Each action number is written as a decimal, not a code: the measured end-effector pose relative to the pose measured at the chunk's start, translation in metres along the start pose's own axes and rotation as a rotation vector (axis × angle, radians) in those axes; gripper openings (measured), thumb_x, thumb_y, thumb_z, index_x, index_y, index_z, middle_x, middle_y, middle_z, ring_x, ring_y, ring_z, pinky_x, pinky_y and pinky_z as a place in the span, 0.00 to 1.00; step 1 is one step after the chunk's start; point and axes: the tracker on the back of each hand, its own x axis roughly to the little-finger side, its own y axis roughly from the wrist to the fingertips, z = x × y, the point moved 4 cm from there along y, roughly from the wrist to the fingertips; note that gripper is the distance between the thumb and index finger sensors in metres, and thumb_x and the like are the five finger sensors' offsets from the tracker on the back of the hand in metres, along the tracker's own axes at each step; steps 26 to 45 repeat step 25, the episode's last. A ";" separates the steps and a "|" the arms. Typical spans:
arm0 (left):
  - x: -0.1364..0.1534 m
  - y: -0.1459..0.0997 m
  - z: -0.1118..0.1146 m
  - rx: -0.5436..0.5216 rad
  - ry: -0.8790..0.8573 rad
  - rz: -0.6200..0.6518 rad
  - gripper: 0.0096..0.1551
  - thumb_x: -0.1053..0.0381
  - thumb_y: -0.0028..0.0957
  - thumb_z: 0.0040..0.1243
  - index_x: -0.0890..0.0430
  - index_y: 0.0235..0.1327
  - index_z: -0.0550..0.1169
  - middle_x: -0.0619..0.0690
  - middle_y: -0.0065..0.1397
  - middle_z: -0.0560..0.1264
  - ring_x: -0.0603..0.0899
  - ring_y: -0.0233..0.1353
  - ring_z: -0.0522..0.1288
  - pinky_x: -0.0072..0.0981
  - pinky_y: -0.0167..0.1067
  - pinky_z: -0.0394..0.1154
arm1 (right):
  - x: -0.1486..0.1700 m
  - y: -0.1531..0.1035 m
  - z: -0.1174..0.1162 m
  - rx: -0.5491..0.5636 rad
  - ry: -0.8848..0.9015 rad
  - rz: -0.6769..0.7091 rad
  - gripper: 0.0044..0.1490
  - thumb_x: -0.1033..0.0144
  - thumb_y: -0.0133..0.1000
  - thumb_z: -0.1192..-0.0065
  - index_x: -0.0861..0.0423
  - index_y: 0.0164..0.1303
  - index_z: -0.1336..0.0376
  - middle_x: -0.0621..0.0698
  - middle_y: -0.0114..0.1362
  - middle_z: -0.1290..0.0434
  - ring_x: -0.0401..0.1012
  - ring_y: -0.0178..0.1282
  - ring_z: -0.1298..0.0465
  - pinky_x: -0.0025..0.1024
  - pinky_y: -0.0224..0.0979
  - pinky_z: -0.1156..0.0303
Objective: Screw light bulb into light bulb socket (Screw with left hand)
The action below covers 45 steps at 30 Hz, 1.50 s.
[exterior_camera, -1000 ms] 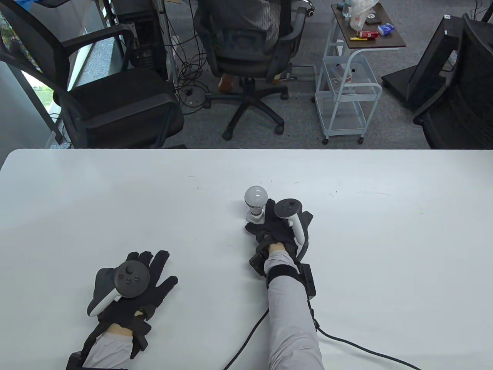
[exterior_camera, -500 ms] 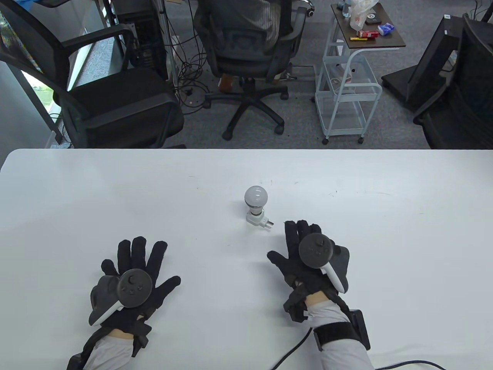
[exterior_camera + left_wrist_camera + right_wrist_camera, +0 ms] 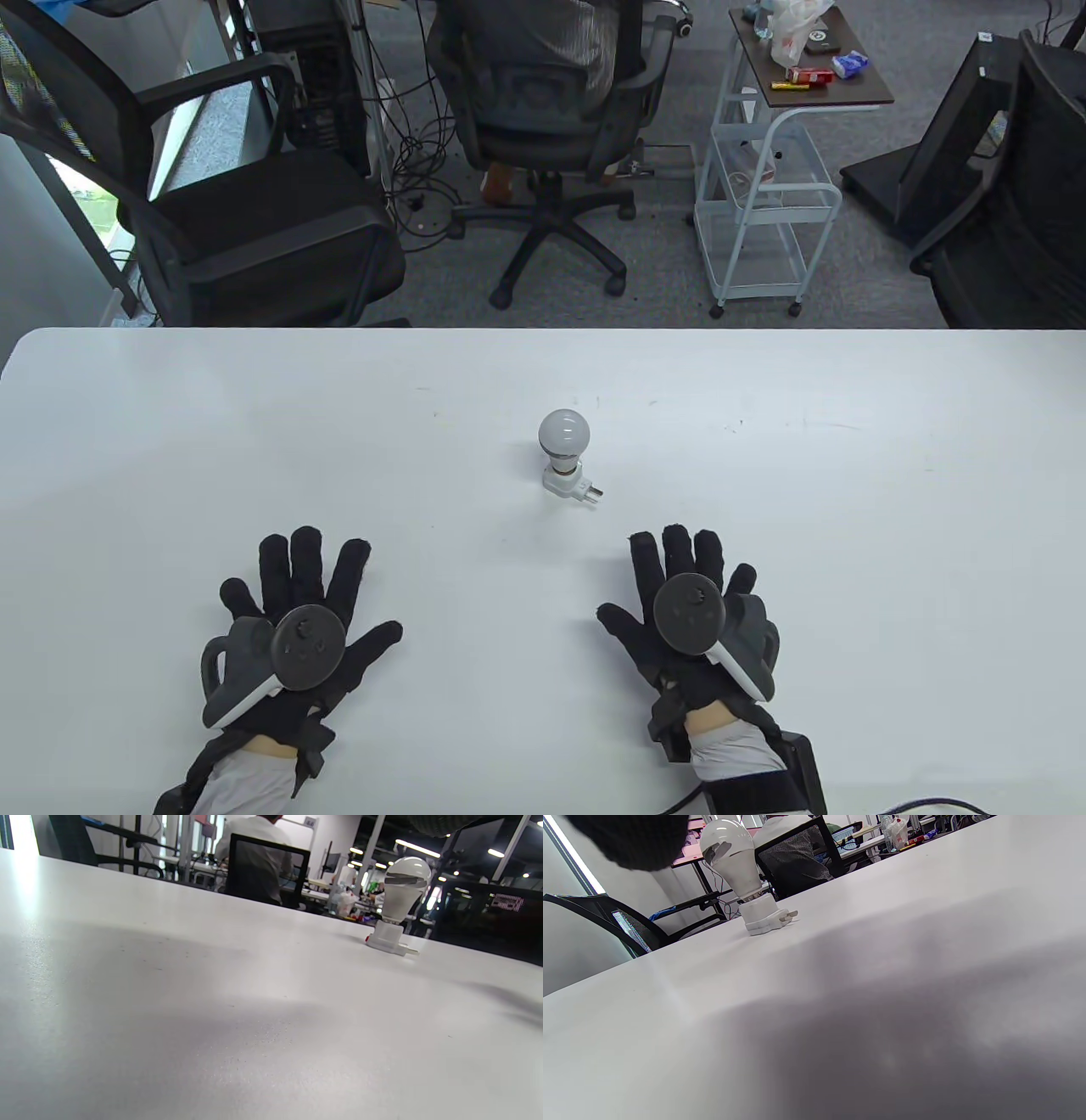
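Table view showed both gloved hands lying flat on the white table (image 3: 170, 407), palms down and fingers spread, gripping nothing: the left hand (image 3: 297, 624) at the near left, the right hand (image 3: 691, 620) at the near right. Between them and farther out, near the middle of the table, the light bulb (image 3: 564, 433) stood upright in the white light bulb socket (image 3: 567, 484), the socket's plug prongs sticking out to the right. Both wrist views showed the bulb seated with no lean I could make out, so I judged the screwing finished, or close to it. To do the closing step well, I would have had the hands stay well apart from the assembly and avoid brushing it, since a top-heavy bulb on a small base looked easy to tip.
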 end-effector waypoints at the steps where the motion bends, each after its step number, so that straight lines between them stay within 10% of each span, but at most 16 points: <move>1: 0.000 0.000 0.000 -0.003 -0.001 0.002 0.55 0.25 0.62 0.41 0.45 0.85 0.32 0.66 0.83 0.24 0.73 0.76 0.19 0.86 0.58 0.25 | 0.000 0.000 0.000 0.001 -0.001 -0.001 0.53 0.44 0.55 0.36 0.45 0.81 0.61 0.55 0.87 0.68 0.57 0.83 0.76 0.67 0.70 0.84; 45: -0.004 0.005 0.005 0.055 -0.063 0.037 0.50 0.29 0.66 0.42 0.46 0.88 0.35 0.68 0.85 0.29 0.74 0.78 0.23 0.87 0.58 0.28 | 0.008 0.006 -0.012 -0.123 0.102 0.003 0.51 0.45 0.57 0.38 0.46 0.81 0.61 0.57 0.87 0.66 0.59 0.83 0.74 0.68 0.71 0.82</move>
